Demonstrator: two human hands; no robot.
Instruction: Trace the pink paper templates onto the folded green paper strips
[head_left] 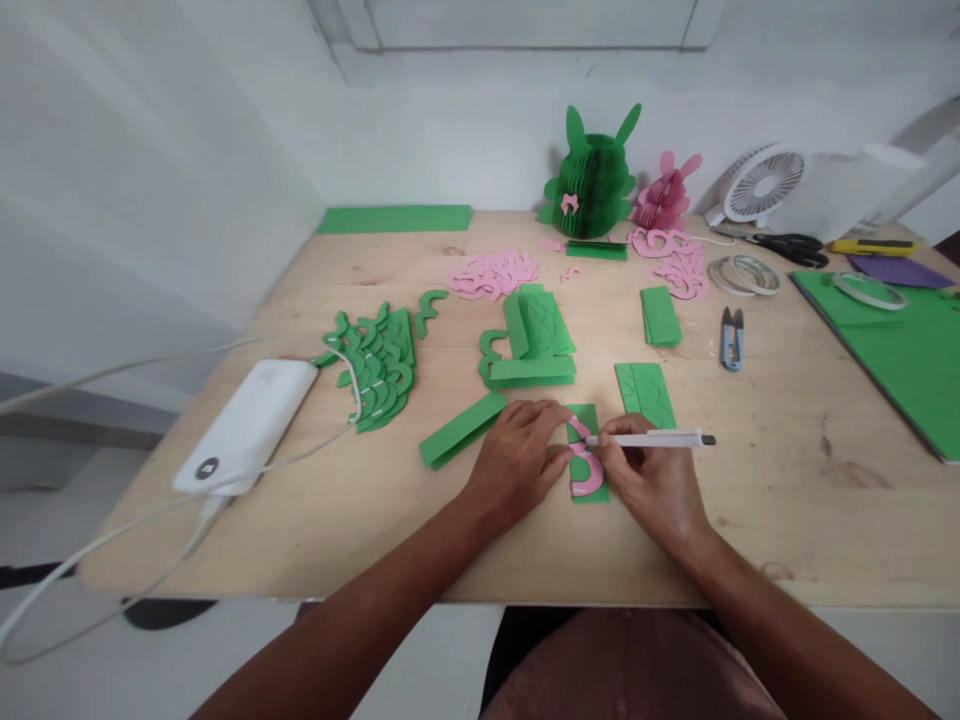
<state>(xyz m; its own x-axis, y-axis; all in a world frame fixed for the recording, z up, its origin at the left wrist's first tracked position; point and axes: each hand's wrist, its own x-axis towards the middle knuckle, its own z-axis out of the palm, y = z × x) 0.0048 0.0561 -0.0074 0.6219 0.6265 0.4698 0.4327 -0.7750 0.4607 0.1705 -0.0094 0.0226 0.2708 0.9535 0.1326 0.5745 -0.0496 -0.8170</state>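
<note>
My left hand [521, 455] holds down a pink paper cutout [589, 475] with its fingertips and thumb. This curved cutout lies on a small green paper piece [579, 410] near the table's front edge. From the right, my right hand [656, 480] grips a white pen [664, 439], its tip at the middle of the cutout and its dark end pointing right. Just behind my right hand is a green paper with drawn curves [646, 392]. A folded green strip [461, 428] lies left of my left hand.
Green cutouts [379, 375] and a white power bank [247, 425] with a cable lie left. Pink scraps [495, 273] and folded green papers [536, 330] sit mid-table. Blue thread snips [733, 340], tape rolls [742, 275], scissors [791, 246], a fan [765, 185] and a green paper figure [592, 185] stand beyond.
</note>
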